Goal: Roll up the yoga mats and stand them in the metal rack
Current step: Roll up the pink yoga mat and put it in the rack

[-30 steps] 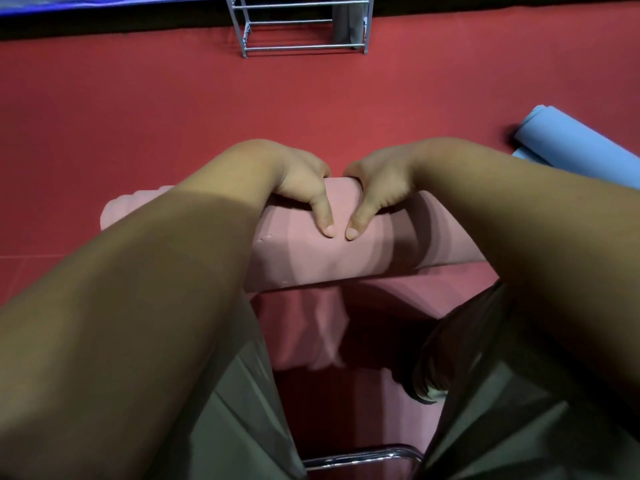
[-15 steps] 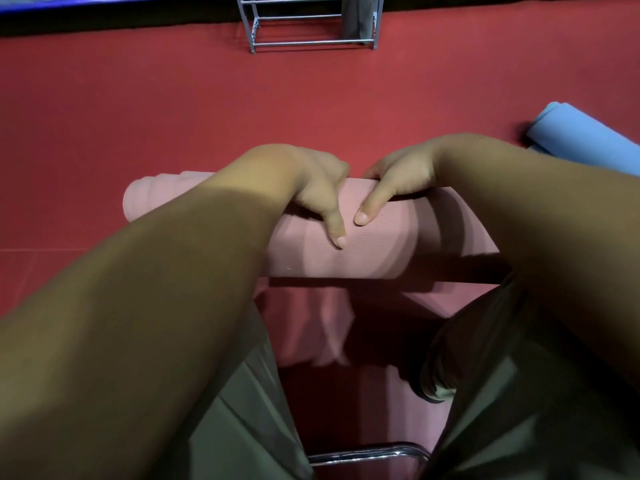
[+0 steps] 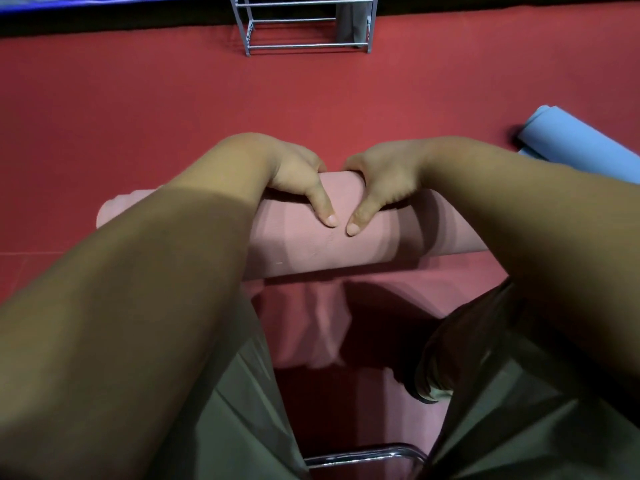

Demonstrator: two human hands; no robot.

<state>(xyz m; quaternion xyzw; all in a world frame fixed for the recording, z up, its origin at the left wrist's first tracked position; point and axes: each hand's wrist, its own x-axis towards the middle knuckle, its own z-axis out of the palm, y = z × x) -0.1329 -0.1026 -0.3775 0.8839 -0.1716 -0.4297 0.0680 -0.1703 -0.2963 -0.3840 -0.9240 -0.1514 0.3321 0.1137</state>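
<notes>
1. Here, the left hand (image 3: 296,173) and the right hand (image 3: 384,174) sit side by side on top of the pink mat (image 3: 311,247). They are almost touching at the knuckles.
2. Each hand grips the roll. The fingers curl over its far side and out of sight, and the thumbs (image 3: 325,211) lie flat on the near face. The thumb tips point toward each other and are just apart.
3. Under the hands, the pink mat is wound into a thick tube lying crosswise on the floor (image 3: 138,116). Its ends reach out past both forearms to left and right.
4. Nearer the person than the hands, an unrolled stretch (image 3: 304,327) of the same mat lies flat on the floor. It runs back between the legs in grey-green trousers (image 3: 242,410).
5. Nearest of all, below the hands at the bottom edge, a chrome tube (image 3: 363,457) crosses the gap between the legs.
6. Off to the right of the right hand, well apart, a blue mat (image 3: 571,147) lies rolled on the red floor. Its open end faces the hands.
7. Straight ahead and far beyond both hands, the metal rack (image 3: 304,46) stands at the floor's far edge. A grey thing (image 3: 349,22) stands upright in its right part, and what it is cannot be told.
</notes>
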